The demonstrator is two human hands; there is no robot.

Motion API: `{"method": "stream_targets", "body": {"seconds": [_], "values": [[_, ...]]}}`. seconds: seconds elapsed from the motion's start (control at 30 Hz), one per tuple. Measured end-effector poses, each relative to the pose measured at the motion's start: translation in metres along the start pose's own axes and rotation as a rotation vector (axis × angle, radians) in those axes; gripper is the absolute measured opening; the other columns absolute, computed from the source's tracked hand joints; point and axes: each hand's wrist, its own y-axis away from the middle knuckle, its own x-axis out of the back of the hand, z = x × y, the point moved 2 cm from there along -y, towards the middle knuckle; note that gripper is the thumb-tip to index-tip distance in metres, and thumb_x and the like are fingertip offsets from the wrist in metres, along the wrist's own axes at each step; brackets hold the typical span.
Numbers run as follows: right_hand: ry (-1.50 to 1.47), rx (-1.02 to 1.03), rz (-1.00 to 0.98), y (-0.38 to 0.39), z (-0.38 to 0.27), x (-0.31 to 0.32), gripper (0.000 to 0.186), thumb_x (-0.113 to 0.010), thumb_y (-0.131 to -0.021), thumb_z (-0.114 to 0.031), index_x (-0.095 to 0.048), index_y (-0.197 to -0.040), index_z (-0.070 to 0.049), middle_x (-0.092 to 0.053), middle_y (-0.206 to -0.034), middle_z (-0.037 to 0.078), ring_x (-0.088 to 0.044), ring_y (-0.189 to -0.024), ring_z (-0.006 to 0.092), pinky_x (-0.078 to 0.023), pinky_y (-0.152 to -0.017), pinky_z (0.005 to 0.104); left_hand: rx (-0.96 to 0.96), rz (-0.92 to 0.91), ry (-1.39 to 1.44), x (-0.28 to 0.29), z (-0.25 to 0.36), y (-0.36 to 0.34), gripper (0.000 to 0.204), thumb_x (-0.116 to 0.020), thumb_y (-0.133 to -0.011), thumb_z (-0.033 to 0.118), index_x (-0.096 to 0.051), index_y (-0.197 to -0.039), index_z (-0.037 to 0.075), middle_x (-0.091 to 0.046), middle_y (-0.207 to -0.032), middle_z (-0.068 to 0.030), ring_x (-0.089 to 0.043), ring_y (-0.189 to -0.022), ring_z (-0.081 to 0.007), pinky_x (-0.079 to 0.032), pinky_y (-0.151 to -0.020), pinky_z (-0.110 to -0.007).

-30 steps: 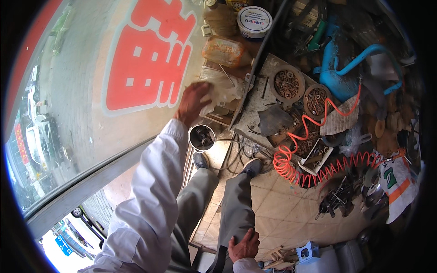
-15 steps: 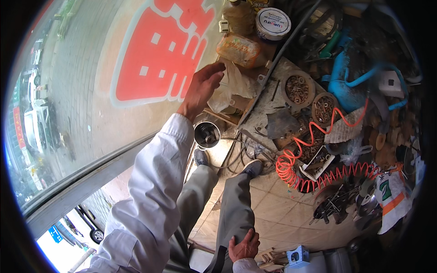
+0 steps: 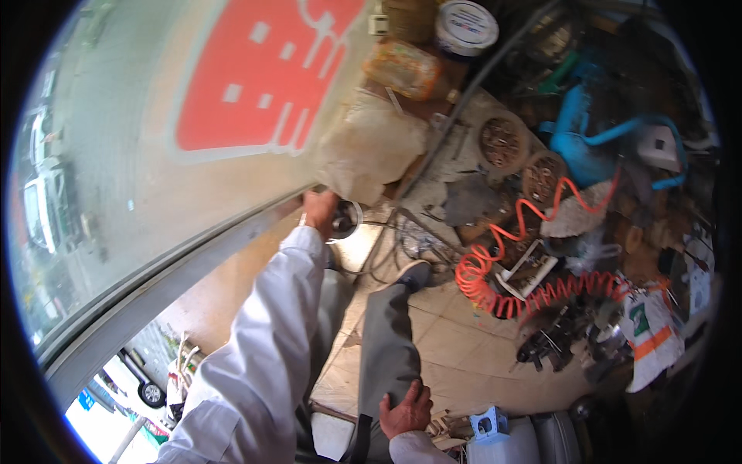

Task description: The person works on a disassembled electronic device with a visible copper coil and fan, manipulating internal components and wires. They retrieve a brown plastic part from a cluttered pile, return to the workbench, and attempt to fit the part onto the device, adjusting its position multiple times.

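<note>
My left hand [image 3: 319, 209] is lowered at the window's bottom frame [image 3: 232, 238], just left of a white-rimmed bucket [image 3: 348, 220] with dark pieces inside and just below a crumpled translucent plastic bag [image 3: 367, 147]; blur and the hand's own back hide what its fingertips touch. My right hand [image 3: 406, 410] lies on the right thigh of my grey trousers [image 3: 382, 340], fingers spread and bent over the cloth.
Right lie a worktop [image 3: 442, 166] with round trays of rusty hardware [image 3: 502, 143], a blue metal tank [image 3: 576, 155] and a coiled orange hose [image 3: 487, 286]. A lidded tub [image 3: 466, 29] tops the clutter. Cables cross the tiled floor [image 3: 448, 340]. Red-marked glass [image 3: 131, 216] fills the left.
My left hand has dropped from the plastic bag down to beside the bucket. The bag appears spread further left and down. My right hand stays on the thigh; the view has shifted.
</note>
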Motion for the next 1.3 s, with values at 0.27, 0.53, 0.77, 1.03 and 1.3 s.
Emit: {"method": "stream_targets", "body": {"seconds": [0.27, 0.53, 0.77, 1.03, 1.3], "values": [[0.025, -0.003, 0.007, -0.001, -0.002, 0.001, 0.079, -0.076, -0.079, -0.045, -0.05, -0.138, 0.001, -0.05, -0.121, 0.025, -0.06, -0.099, 0.045, -0.056, -0.075, 0.053, -0.711, -0.285, -0.59, -0.008, -0.008, -0.026, 0.058, -0.085, -0.077, 0.012, -0.063, -0.131, 0.009, -0.071, -0.116, -0.013, -0.067, -0.105, -0.0374, -0.055, -0.087, -0.047], [-0.043, -0.1, -0.126, -0.003, -0.002, 0.004, 0.083, -0.074, -0.081, -0.049, -0.047, -0.143, -0.001, -0.051, -0.128, 0.022, -0.059, -0.107, 0.0429, -0.055, -0.086, 0.051, -0.602, -0.424, -0.441, -0.05, 0.083, -0.008, 0.039, -0.072, -0.091, 0.008, -0.062, -0.129, 0.005, -0.069, -0.119, -0.0112, -0.068, -0.108, -0.027, -0.056, -0.089, -0.039], [-0.075, -0.141, -0.106, -0.005, -0.001, 0.01, 0.08, -0.075, -0.08, -0.047, -0.049, -0.14, -0.001, -0.051, -0.126, 0.023, -0.059, -0.106, 0.0437, -0.054, -0.086, 0.0523, -0.327, -0.341, -0.042, -0.122, 0.16, -0.032, 0.044, -0.058, -0.103, 0.034, -0.059, -0.138, 0.007, -0.063, -0.138, -0.0061, -0.054, -0.132, -0.0222, -0.043, -0.109, -0.044], [-0.125, -0.094, 0.014, -0.008, 0.004, 0.008, 0.08, -0.075, -0.08, -0.047, -0.051, -0.139, 0.0, -0.053, -0.119, 0.024, -0.062, -0.096, 0.0432, -0.056, -0.074, 0.0548, -0.924, -0.319, -1.166, -0.167, 0.138, -0.028, 0.067, -0.07, -0.088, 0.03, -0.053, -0.149, 0.008, -0.059, -0.143, -0.0233, -0.048, -0.137, -0.0443, -0.04, -0.113, -0.055], [-0.11, -0.1, -0.003, -0.006, 0.001, 0.009, 0.078, -0.073, -0.082, -0.048, -0.05, -0.138, 0.001, -0.052, -0.118, 0.024, -0.062, -0.097, 0.0422, -0.057, -0.074, 0.0535, -0.708, -0.369, -1.405, -0.162, 0.145, -0.018, 0.072, -0.071, -0.083, 0.023, -0.049, -0.148, -0.001, -0.055, -0.145, -0.0294, -0.048, -0.136, -0.0479, -0.041, -0.114, -0.052]]}}
